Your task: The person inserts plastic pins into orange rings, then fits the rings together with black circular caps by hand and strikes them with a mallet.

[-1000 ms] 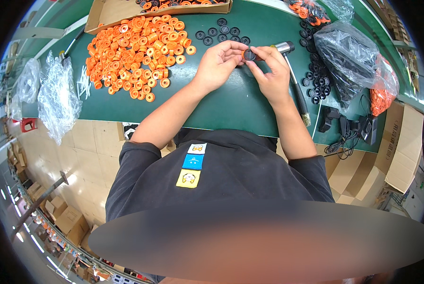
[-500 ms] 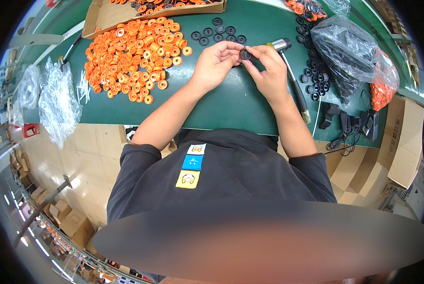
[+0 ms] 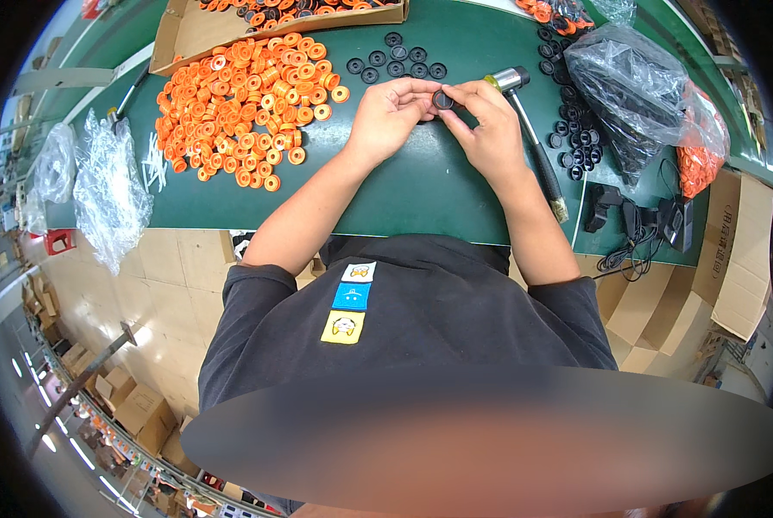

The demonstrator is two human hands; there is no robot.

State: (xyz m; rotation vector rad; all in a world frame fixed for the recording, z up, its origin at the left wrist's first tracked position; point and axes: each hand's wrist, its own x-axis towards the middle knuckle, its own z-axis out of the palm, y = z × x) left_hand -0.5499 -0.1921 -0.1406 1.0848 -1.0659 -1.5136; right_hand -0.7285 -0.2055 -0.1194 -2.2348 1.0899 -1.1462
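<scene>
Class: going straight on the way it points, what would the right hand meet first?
Beyond the black round part it holds, the right hand would probably meet the left hand; depth is unclear.

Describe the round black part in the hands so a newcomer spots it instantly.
Start at the green tabletop, then find the silver-headed hammer with a black grip. Just left of its head, the left hand and right hand hold a small, round black plastic part. Unlike the loose black plastic discs beyond, it sits between fingers.

A black short-sleeved shirt (image 3: 455,311) bears three patches (image 3: 350,296).
</scene>
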